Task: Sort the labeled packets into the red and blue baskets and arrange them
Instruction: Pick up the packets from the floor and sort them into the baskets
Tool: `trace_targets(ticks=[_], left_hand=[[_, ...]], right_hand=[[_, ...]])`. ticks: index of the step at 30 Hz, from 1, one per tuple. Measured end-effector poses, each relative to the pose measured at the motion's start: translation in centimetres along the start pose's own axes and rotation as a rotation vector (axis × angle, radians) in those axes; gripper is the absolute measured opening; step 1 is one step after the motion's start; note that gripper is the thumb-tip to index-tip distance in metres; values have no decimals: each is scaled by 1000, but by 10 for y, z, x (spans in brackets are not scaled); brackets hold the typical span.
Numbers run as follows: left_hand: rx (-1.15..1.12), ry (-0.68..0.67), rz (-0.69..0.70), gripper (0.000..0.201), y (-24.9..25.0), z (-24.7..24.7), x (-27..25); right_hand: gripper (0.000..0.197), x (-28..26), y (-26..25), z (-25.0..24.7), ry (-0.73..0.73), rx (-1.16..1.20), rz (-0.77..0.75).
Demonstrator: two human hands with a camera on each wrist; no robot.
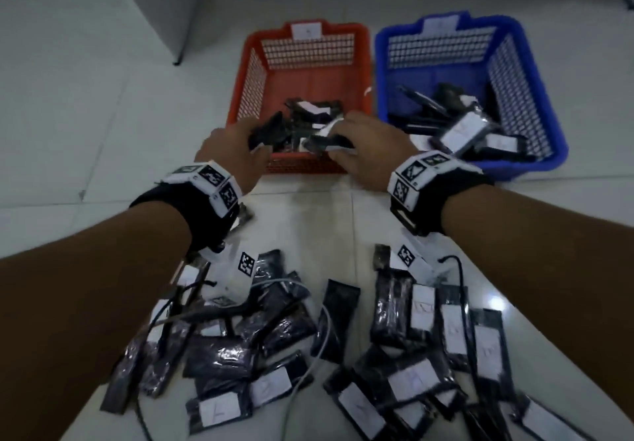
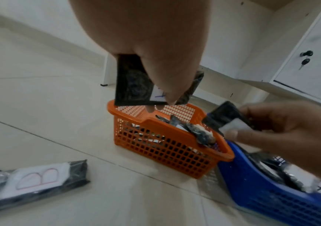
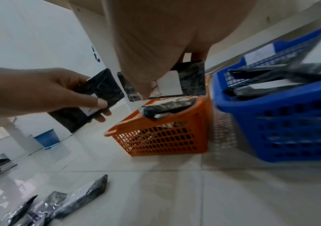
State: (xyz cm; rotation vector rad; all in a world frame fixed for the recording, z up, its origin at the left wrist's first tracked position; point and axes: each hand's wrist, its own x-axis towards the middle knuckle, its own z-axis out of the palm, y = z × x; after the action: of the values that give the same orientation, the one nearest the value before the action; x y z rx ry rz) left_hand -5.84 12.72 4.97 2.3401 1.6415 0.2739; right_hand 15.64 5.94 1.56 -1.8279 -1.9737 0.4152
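- While a big heap of packets still lies unsorted on the floor, the red basket and blue basket each hold only a few.
- Left hand and right hand each pinch one packet over the red basket's near rim.
- Most label letters are too blurred to read.

Your right hand pinches a black labelled plastic packet above the orange mesh plastic basket; blue mesh plastic basket at three o'clock.

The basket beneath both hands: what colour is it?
Red-orange basket, clearest in the head view.
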Motion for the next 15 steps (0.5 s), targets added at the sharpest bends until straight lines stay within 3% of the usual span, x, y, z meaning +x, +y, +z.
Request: trace_targets(ticks=[4, 10, 12, 15], left_hand=[[10, 46, -86, 23, -24, 5, -1], [-71, 129, -46, 22, -19, 16, 8], [-111, 139, 17, 27, -9, 19, 15], [-155, 137, 85, 32, 17, 27, 27]], right_hand=[[33, 48, -15, 11, 19, -95, -25], [66, 87, -19, 28, -202, -296, 32], [69, 85, -11, 25, -145, -300, 82], [53, 63, 16, 7, 57, -296, 123]])
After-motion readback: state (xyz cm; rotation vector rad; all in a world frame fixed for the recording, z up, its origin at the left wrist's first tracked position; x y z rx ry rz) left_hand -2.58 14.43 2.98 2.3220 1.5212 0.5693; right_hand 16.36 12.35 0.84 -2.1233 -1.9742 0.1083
